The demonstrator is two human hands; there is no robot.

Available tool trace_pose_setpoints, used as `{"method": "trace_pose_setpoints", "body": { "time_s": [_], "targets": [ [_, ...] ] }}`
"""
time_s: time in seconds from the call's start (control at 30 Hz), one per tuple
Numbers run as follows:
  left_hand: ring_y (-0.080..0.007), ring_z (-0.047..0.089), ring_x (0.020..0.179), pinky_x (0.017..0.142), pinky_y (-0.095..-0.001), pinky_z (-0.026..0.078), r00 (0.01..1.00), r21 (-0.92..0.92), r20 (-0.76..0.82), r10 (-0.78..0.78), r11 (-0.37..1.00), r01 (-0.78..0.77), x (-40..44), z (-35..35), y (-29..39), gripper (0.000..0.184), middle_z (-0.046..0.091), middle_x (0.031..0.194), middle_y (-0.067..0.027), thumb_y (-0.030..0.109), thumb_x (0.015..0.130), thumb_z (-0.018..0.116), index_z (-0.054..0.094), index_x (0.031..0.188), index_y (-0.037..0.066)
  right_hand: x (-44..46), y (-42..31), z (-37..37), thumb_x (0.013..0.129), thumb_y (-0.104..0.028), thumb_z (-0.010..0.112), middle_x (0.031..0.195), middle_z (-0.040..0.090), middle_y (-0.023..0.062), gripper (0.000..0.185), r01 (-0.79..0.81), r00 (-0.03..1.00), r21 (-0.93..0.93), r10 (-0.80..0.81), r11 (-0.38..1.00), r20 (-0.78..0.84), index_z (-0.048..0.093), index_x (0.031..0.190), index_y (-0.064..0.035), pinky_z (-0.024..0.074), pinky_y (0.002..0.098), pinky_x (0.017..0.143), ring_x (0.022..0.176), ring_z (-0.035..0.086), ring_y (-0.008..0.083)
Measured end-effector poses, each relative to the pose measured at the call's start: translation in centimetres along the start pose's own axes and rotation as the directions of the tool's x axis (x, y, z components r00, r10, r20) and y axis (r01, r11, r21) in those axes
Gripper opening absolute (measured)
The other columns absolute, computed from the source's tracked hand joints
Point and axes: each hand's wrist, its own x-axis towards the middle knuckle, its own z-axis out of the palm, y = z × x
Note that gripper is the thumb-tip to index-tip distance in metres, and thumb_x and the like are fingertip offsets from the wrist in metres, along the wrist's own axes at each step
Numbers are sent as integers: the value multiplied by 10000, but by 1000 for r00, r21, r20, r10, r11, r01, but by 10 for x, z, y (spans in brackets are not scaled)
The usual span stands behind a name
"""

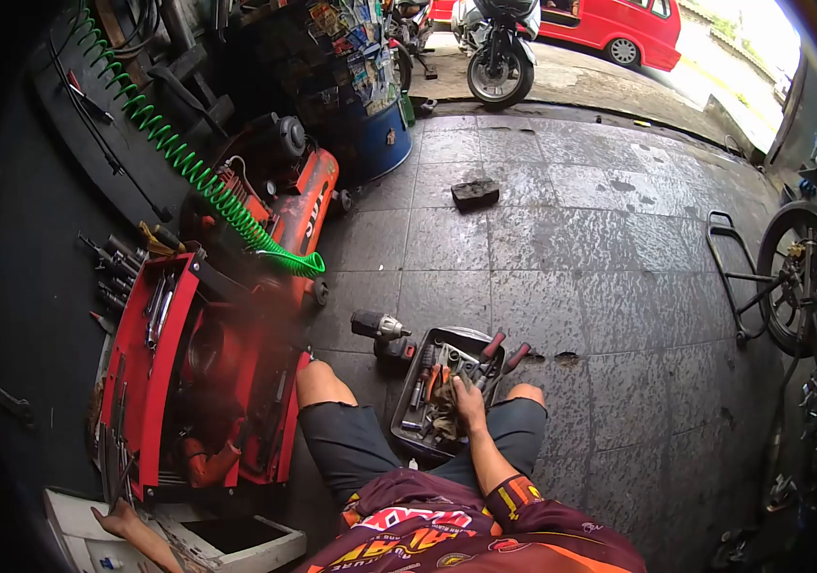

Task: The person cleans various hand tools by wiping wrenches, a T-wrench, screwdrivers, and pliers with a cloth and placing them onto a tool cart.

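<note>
1. The right hand [468, 399] is reaching into a dark tool tray [464, 332], its fingers pointing down among the tools and touching a crumpled, dirty rag [444, 413]. Whether the fingers are closing on anything is not possible to tell.
2. The left hand [122, 520] is hovering or resting by the lower end of a red tool cart [137, 420], its thumb standing apart from the fingers; whether it is holding something cannot be told.
3. Orange-handled pliers [434, 376] are lying in the tray just beside the rag, and two red grips [506, 350] are sticking out past its far right edge.
4. The tray is sitting on the tiled floor [561, 277] between the person's knees. A cordless impact wrench [380, 327] is standing just beyond its left side.
5. Wrenches [159, 310] are lying in the cart's upper compartment. Beyond the cart, a green coiled hose [189, 169] is hanging over a red-orange air compressor [309, 205].
6. Farther out, a dark block [475, 194] is lying on the tiles, and a blue drum [385, 141] is standing past the compressor.
7. A motorcycle [497, 57] is standing near the opening, with a red vehicle [618, 31] outside. On the right, a spoked wheel [798, 286] is standing beside a tubular metal frame [739, 277].
</note>
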Motion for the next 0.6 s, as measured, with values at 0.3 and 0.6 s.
{"method": "trace_pose_setpoints", "body": {
  "time_s": [0.3, 0.6],
  "targets": [
    [-325, 246, 1324, 1058, -500, 188, 224, 253, 965, 134, -691, -677, -64, 4, -14, 517, 223, 1466, -85, 390, 932, 355, 308, 1391, 157, -3, -6, 1, 911, -297, 502, 912, 627, 38, 348, -49, 999, -56, 49, 997, 8, 600, 1049, 6, 434, 269, 759, 824, 560, 123],
    [-327, 364, 1263, 1049, -373, 267, 551, 428, 795, -254, -409, -806, -68, 4, -27, 429, 410, 1350, -163, 307, 955, 336, 417, 1331, 116, 2, 6, 1, 915, -281, 496, 834, 609, 17, 321, 24, 999, 62, -26, 998, 30, 602, 983, 14, 439, 264, 693, 743, 549, 114]
  ]
}}
